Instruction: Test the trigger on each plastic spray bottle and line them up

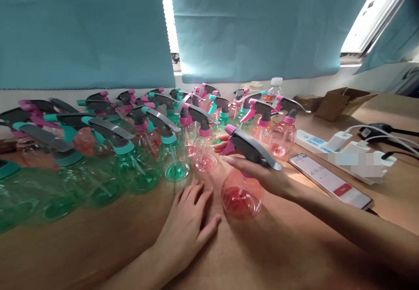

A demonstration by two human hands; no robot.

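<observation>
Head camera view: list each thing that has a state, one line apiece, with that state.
pink spray bottle: upright on the table, trigger head on, gripped by the right hand.
left hand: flat on the table, fingers spread, holding nothing.
assembled spray bottles: standing crowded together, heads fitted.
phone: lying flat, screen lit.
power strip: chargers plugged in.
cardboard box: flaps open.

left hand (190,224) – flat, palm down | right hand (262,172) – fingers curled, gripping
</observation>
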